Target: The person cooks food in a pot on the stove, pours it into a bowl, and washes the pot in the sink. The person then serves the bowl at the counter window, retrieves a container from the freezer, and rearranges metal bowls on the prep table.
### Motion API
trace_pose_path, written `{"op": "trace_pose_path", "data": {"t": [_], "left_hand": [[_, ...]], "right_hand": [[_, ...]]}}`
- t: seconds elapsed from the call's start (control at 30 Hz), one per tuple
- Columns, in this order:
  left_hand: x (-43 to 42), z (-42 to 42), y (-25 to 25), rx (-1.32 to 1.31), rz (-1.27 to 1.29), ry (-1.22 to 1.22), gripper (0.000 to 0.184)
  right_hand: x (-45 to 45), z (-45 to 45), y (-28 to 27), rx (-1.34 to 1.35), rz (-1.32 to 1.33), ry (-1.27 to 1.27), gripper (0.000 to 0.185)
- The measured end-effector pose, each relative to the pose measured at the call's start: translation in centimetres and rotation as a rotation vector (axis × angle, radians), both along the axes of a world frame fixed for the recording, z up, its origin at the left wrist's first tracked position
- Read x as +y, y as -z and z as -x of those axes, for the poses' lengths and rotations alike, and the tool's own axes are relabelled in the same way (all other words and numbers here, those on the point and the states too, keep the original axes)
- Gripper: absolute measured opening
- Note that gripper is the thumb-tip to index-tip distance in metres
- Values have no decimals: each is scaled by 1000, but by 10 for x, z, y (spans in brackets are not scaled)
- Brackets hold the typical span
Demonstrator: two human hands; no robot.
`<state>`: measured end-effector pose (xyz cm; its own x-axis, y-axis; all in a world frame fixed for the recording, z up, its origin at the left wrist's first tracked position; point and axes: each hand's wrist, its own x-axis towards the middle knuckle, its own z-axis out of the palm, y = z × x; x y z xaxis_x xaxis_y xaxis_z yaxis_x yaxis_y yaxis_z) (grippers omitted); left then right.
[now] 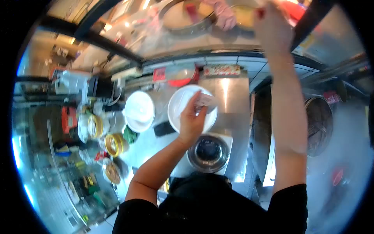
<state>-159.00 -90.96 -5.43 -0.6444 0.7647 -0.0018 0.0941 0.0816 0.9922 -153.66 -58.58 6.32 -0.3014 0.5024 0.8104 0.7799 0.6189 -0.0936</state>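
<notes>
My left hand (191, 121) is closed on a small printed packet (204, 100), pinched between thumb and fingers. It is above a white bowl (175, 110) on the steel counter. A second white bowl (140, 111) sits to the left. Closer to my body, a round metal bowl (208, 154) rests on a pale square base. My right arm reaches far forward past the counter's frame. At its end my right hand (272, 27) is smeared by motion, with a small red patch beside it. I cannot make out its fingers.
Beyond the dark frame, another person's pink-gloved hand (226, 17) is beside a large round pan (185, 17). Yellow-rimmed tubs (114, 145) stand at the left. To the right, a large dark round vessel (319, 124) sits amid haze. A red container (183, 78) stands behind the bowls.
</notes>
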Motion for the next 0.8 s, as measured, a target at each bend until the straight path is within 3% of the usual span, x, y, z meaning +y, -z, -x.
{"op": "trace_pose_path", "data": {"t": [0.03,0.07,0.1,0.13,0.27,0.4,0.47,0.67,0.73,0.77,0.8], "left_hand": [[-23,3,-7,-79,-14,-79,60],[-45,4,-18,-102,62,-105,69],[-71,7,-10,-101,121,-159,68],[-92,7,-5,-108,132,-215,62],[-175,14,17,-124,276,-350,23],[-237,24,41,-470,177,-513,22],[-254,28,42,-628,154,-619,22],[-324,53,100,-512,137,-608,23],[-335,62,108,-462,210,-590,19],[-340,64,111,-434,247,-578,18],[-343,68,105,-281,459,-502,19]], "right_hand": [[-6,-12,-15,28,201,-64,19],[-1,-19,-13,34,118,-41,31],[13,-34,-13,-13,276,-110,31],[30,-50,-11,-63,434,-172,43],[74,-81,-6,-281,167,68,47],[118,-111,5,-206,233,102,42],[108,-114,-4,-267,216,143,40],[-37,-104,-16,-311,354,71,42],[-69,-137,44,42,596,-158,44],[-101,-155,55,-76,650,-124,43],[-122,-182,97,73,905,-160,41]]}}
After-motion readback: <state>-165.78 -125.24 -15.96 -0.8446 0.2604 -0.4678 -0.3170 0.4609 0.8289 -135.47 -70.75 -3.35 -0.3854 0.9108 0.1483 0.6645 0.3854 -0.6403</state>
